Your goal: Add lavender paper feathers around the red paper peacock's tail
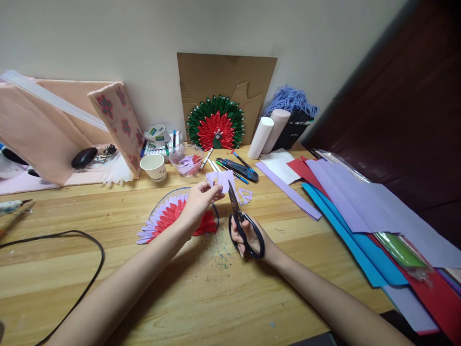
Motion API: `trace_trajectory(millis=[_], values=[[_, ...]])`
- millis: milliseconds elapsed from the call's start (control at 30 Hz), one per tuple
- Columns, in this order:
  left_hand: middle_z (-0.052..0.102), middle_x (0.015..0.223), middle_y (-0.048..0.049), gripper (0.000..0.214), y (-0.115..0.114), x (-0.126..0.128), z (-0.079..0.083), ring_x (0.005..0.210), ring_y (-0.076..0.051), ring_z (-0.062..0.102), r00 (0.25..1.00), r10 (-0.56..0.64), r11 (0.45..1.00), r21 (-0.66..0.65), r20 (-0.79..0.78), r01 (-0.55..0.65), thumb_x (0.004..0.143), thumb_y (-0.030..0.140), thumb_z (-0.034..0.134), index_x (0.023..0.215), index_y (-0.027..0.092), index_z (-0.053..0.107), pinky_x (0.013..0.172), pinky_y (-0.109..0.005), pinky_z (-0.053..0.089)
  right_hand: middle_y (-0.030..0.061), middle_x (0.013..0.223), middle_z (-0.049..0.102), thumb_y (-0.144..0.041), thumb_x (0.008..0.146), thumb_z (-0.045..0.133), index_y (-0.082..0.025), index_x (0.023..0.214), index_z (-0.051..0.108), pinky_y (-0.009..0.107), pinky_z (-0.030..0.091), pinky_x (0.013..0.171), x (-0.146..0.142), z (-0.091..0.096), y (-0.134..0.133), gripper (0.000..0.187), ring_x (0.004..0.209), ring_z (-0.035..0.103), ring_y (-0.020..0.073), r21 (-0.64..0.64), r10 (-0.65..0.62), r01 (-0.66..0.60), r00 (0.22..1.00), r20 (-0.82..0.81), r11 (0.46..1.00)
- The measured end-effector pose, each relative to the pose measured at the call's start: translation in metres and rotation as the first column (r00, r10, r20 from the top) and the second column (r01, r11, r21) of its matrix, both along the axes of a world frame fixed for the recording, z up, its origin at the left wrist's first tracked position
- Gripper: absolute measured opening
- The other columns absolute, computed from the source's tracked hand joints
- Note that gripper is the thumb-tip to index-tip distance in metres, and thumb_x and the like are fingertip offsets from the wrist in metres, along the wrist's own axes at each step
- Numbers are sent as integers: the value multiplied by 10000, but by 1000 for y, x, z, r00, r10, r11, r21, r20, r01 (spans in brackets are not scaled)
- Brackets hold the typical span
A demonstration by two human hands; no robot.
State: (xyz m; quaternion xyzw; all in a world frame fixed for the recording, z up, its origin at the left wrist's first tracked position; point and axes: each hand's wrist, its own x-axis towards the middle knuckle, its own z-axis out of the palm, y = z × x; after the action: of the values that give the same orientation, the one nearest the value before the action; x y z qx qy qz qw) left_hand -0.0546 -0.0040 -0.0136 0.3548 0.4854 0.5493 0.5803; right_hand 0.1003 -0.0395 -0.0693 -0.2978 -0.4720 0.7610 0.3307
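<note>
Between the thumb and fingers of my left hand [202, 202] is a small piece of purple paper [226, 179] with notches cut from its edge. My right hand [252, 235] grips black-handled scissors [235, 204], fingers through the loops, blades pointing up beside the paper's right edge. Under my left forearm lies a fan of red and purple paper petals [165, 218] on a shape with a dark outline; my arm hides part of it. Purple paper scraps [245, 195] lie on the table just beyond the scissors.
A red and green peacock craft [216, 125] leans on cardboard [226, 72] at the back. A paper cup [153, 168], a clear bowl [176, 166] of scraps and a blue-black utility knife [241, 169] stand nearer. Coloured sheets [345, 202] are stacked right; a black cable [97, 274] curves left.
</note>
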Motion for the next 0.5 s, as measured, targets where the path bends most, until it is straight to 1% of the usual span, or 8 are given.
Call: trace_trajectory(millis=[100, 233, 300, 400, 500], values=[[571, 660, 0, 257, -1, 0, 0, 625, -102, 574, 1000, -7, 1000, 3, -25, 7, 610, 318, 708, 671, 107, 575, 782, -300, 485, -93, 462, 408, -762, 572, 531, -187, 748, 416, 144, 357, 301, 0, -1, -1, 612, 295, 379, 41, 30, -1, 0, 1000, 15, 1000], [578, 640, -5, 269, -3, 3, 2, 639, -116, 577, 997, -25, 1000, 12, -77, 26, 592, 333, 717, 639, 108, 577, 762, -299, 486, -84, 474, 423, -833, 496, 475, -179, 758, 428, 177, 410, 370, -1, 2, -1, 706, 336, 433, 56, -3, 21, -21, 1000, -16, 1000], [596, 659, -15, 265, -4, 4, 2, 657, -123, 584, 995, -42, 999, 16, -85, 44, 592, 333, 716, 653, 107, 591, 766, -306, 484, -81, 468, 425, -845, 476, 466, -175, 742, 432, 192, 419, 383, -1, 4, 0, 722, 341, 442, 63, -14, 19, -19, 1000, -13, 1000], [611, 691, -25, 256, -4, 5, 1, 671, -126, 587, 993, -77, 997, 27, -86, 79, 597, 324, 711, 672, 107, 598, 770, -314, 484, -78, 461, 428, -848, 477, 458, -173, 730, 438, 205, 418, 377, -1, 4, 1, 721, 335, 440, 70, -10, -3, 3, 1000, -2, 1000], [584, 652, -8, 253, -4, 5, 0, 648, -118, 575, 992, -86, 995, 33, -93, 90, 596, 318, 711, 618, 113, 564, 766, -318, 485, -80, 466, 425, -843, 492, 457, -172, 733, 441, 207, 419, 376, -2, 0, 1, 713, 339, 439, 69, -9, -11, 11, 1000, 5, 1000]])
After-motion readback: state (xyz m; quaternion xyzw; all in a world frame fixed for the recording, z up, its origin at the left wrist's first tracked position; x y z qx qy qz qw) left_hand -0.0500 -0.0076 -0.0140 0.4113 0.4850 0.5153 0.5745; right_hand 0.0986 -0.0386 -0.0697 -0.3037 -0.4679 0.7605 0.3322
